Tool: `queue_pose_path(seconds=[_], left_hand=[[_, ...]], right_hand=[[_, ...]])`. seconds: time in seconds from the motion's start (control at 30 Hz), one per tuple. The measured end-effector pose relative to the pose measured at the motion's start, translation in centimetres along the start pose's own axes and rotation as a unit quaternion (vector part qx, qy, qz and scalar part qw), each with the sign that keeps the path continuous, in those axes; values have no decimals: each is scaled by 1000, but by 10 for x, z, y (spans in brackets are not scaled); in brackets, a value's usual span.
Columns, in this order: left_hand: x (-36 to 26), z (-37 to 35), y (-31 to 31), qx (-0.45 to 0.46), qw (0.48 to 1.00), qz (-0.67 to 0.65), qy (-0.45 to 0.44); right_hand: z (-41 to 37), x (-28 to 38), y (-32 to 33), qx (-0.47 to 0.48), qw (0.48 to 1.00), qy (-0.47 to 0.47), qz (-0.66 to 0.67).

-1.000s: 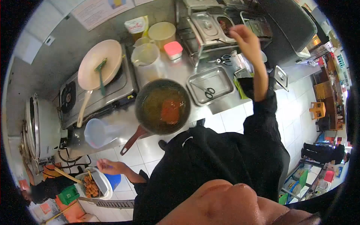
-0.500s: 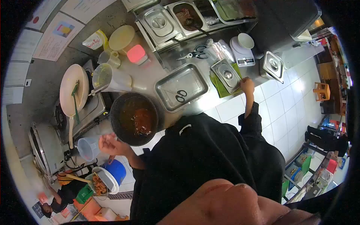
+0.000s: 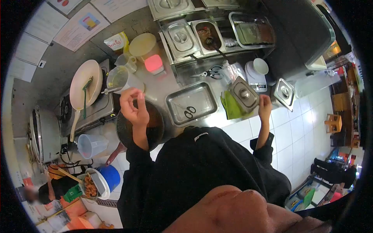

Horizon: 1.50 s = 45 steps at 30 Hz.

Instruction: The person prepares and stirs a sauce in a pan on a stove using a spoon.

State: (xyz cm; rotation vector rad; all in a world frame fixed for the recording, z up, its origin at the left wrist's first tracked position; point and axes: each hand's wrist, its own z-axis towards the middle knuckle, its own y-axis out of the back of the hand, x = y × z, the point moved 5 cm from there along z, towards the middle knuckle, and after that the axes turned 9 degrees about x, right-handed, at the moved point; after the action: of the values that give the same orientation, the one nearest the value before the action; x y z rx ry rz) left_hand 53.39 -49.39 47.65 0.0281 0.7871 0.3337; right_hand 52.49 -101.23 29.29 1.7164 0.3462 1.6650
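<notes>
right: metal lid (image 3: 244,94) silver, cloth (image 3: 231,110) lime | left: pan (image 3: 77,83) cream, spatula (image 3: 84,101) green | far: tub lid (image 3: 154,62) pink | near left: bucket (image 3: 111,176) blue

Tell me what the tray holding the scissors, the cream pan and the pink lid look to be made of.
Tray: bare metal, probably stainless steel, going by its grey sheen and bright rim.
Cream pan: likely coated metal, from its smooth pale inside; ceramic possible.
Pink lid: likely plastic, from its even, opaque colour and rounded corners.

Commercial-looking kitchen: stove (image 3: 101,112), steel counter (image 3: 157,93), lidded food pans (image 3: 180,38).
</notes>
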Motion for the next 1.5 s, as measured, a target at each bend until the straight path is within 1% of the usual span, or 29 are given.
queue_pose_path(seconds=[0.03,0.07,0.13,0.2,0.27,0.3,0.33,0.37,0.4,0.47,0.53,0.6,0.63,0.67,0.73,0.77,0.87,0.9,0.97,1.03,1.07,1.17,1.2,1.27,1.33,1.37,1.4,1.43,1.5], left_hand=[[3,-7,1,2,1000,3,17],[5,-16,2,-2,1000,3,15],[13,-37,12,-63,992,-24,108],[8,-52,15,-79,990,-2,121],[12,-72,23,-129,978,-14,166],[12,-79,26,-132,977,-4,170],[9,-83,28,-137,976,-3,170],[6,-87,29,-139,976,3,166],[3,-91,32,-141,977,10,162],[-2,-100,40,-157,973,42,165],[-9,-111,49,-173,968,73,167],[-16,-124,61,-213,956,93,177],[-19,-134,69,-217,949,116,196],[-22,-142,76,-225,947,118,197],[-30,-159,88,-265,929,157,206],[-35,-164,91,-278,922,165,215],[-33,-189,106,-317,904,162,237],[-35,-190,107,-323,900,160,244],[-36,-187,107,-316,905,144,247],[-36,-181,108,-312,908,129,247],[-39,-177,108,-305,913,136,235],[-43,-177,112,-302,917,153,210],[-44,-180,113,-303,917,160,201],[-41,-190,116,-322,909,147,220],[-41,-195,116,-343,903,111,235],[-40,-196,116,-343,901,113,241],[-39,-198,117,-352,898,95,248],[-37,-199,119,-361,895,76,252],[-36,-194,124,-354,895,70,260]], right_hand=[[0,34,13,-32,997,34,60],[1,66,27,-64,989,66,120],[6,121,56,-138,977,90,137],[17,182,89,-83,994,62,46],[28,238,93,-96,977,132,139],[34,270,86,-92,964,229,99],[40,298,73,-86,940,324,57],[48,320,54,-93,908,408,-11],[59,337,33,-99,864,488,-78],[95,336,-25,-43,822,553,-131],[139,311,-87,25,787,581,-204],[157,293,-125,67,790,567,-222],[154,294,-129,114,796,539,-253],[150,298,-127,116,791,545,-251],[151,300,-126,221,804,472,-285],[154,307,-122,268,810,441,-278],[169,324,-132,301,802,422,-297],[169,339,-138,284,823,425,-247],[171,358,-163,259,848,409,-218],[172,364,-187,250,863,361,-250],[177,362,-200,251,865,359,-247],[198,357,-240,221,853,340,-329],[204,358,-247,226,852,341,-328],[211,355,-247,227,865,313,-319],[196,374,-215,241,872,334,-265],[199,379,-209,263,881,292,-265],[197,378,-198,298,885,311,-175],[189,372,-183,382,894,213,-97],[132,386,-144,519,828,203,60]])
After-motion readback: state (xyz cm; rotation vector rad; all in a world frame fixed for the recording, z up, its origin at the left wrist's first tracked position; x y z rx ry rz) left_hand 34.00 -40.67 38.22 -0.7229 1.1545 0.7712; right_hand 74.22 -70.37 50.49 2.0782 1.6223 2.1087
